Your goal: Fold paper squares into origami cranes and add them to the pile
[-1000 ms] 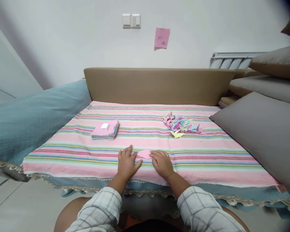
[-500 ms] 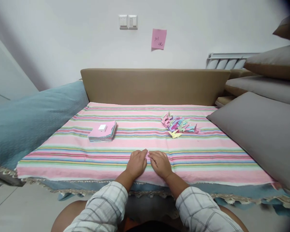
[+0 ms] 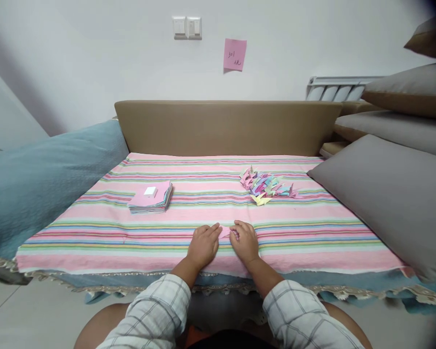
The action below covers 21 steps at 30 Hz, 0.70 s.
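Note:
A small piece of folded pink paper [image 3: 224,232] lies on the striped cloth in front of me, between my two hands. My left hand [image 3: 204,246] rests on the cloth with its fingers together, and its fingertips hold the paper down at the left end. At the other end my right hand [image 3: 245,242] has curled fingers and pinches the paper's right edge. The fingers hide part of the paper, so its full shape cannot be made out. Farther back on the right lies a pile of folded paper cranes [image 3: 265,186] in several colours, a yellow one nearest me.
A stack of square coloured paper [image 3: 150,198] with a small white block [image 3: 150,192] on top stands at the left. The striped cloth [image 3: 203,169] covers the sofa seat. Grey cushions [image 3: 385,194] pile up on the right; a blue-covered armrest [image 3: 58,169] bounds the left.
My right hand has shifted slightly and its fingers have curled more, showing more of the pink paper between the hands. My left hand stays nearly in place. The view has shifted slightly.

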Each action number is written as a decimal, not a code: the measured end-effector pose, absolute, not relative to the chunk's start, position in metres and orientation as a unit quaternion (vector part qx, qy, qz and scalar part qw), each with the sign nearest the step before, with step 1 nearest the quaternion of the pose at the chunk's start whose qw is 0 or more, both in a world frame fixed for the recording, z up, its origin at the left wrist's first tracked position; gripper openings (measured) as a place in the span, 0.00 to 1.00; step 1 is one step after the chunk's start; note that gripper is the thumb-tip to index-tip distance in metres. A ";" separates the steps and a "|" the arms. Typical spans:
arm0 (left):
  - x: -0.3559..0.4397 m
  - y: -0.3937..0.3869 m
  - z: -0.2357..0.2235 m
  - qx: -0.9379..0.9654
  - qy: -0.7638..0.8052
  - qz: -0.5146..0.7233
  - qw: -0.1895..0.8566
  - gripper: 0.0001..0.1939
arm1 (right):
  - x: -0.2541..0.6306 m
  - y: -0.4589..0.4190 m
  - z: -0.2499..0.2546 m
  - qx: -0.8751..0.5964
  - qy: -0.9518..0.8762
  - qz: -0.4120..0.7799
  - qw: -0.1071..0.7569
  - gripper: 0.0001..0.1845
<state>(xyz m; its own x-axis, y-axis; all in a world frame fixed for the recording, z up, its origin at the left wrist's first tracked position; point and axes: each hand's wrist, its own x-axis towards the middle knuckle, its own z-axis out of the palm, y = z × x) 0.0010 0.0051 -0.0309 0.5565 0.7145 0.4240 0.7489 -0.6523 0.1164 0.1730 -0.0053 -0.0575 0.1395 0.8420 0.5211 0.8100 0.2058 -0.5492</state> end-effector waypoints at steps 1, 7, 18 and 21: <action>0.001 0.005 -0.031 -0.882 -0.414 -0.223 0.036 0.21 | 0.173 -0.005 -0.058 -0.631 -0.655 0.017 0.415 0.10; 0.001 0.005 -0.028 -0.887 -0.410 -0.209 0.028 0.21 | 0.174 -0.005 -0.058 -0.629 -0.654 0.020 0.420 0.10; 0.002 0.005 -0.028 -0.886 -0.418 -0.197 0.020 0.21 | 0.177 -0.005 -0.060 -0.624 -0.660 0.000 0.419 0.10; 0.002 0.003 -0.026 -0.891 -0.412 -0.189 0.028 0.22 | 0.176 -0.005 -0.059 -0.636 -0.658 0.002 0.404 0.10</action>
